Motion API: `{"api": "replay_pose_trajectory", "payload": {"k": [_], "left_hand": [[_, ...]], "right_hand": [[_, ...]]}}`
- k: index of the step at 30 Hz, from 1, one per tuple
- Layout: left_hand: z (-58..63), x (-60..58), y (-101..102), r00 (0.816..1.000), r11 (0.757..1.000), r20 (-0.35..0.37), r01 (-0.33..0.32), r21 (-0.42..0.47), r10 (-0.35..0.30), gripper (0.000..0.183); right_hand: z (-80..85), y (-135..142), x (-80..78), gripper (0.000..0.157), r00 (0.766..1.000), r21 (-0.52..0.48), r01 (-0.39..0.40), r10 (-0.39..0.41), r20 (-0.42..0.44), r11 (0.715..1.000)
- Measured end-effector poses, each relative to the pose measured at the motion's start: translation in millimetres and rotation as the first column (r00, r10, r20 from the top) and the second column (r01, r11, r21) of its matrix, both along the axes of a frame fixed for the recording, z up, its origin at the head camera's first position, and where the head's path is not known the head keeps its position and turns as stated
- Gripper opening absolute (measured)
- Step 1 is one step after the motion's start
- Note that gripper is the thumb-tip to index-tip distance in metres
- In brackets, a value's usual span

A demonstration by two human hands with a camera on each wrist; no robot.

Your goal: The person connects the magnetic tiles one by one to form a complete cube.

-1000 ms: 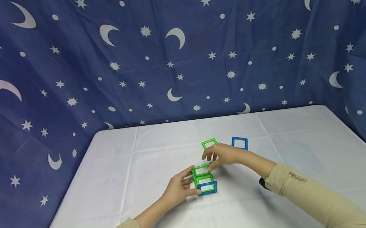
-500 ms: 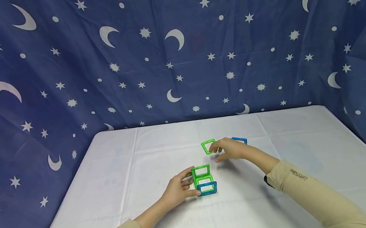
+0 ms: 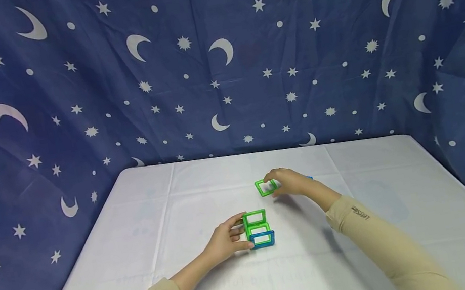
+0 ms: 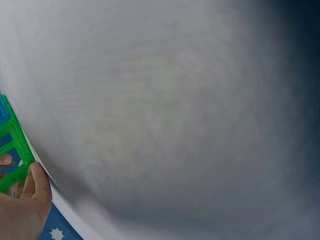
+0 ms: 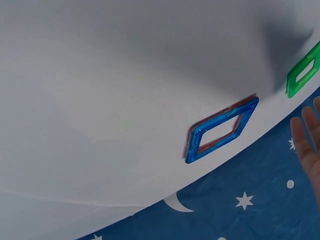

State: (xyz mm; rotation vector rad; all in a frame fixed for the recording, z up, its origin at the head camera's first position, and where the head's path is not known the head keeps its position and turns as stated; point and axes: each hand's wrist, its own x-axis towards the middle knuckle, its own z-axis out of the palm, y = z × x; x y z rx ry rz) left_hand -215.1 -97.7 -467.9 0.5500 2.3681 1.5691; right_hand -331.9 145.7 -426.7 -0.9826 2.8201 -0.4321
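My left hand holds a small structure of magnetic tiles, its thumb by the front blue tile and its index finger at the rear green one. In the left wrist view, fingertips of the left hand touch a corner of the green frame. Farther back, my right hand hovers with thumb and fingers spread about a loose green magnetic tile; the right wrist view shows the fingers near that green tile, fairly straight, and any contact is unclear.
A loose blue magnetic tile lies near the table's far edge, mostly hidden behind the right hand in the head view. White cloth covers the table. A blue curtain with moons and stars hangs behind.
My right hand has left the structure's side and moved back to the loose green tile, now covering most of the blue one. The left hand stays on the structure.
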Motion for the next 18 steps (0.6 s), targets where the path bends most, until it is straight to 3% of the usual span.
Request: {"api": "replay_pose_trajectory", "payload": {"k": [7, 18], "left_hand": [[0.7, -0.5, 0, 1.0, 1.0, 0.008, 0.0, 0.007, 0.0, 0.08], [1.5, 1.9, -1, 1.0, 1.0, 0.006, -0.01, -0.019, 0.01, 0.081]], "right_hand": [[-2.1, -8, -13.0, 0.053, 1.0, 0.052, 0.006, -0.006, 0.001, 0.999], [-8.1, -20, -25.1, 0.065, 0.996, 0.129, 0.034, -0.044, 0.08, 0.991]]}}
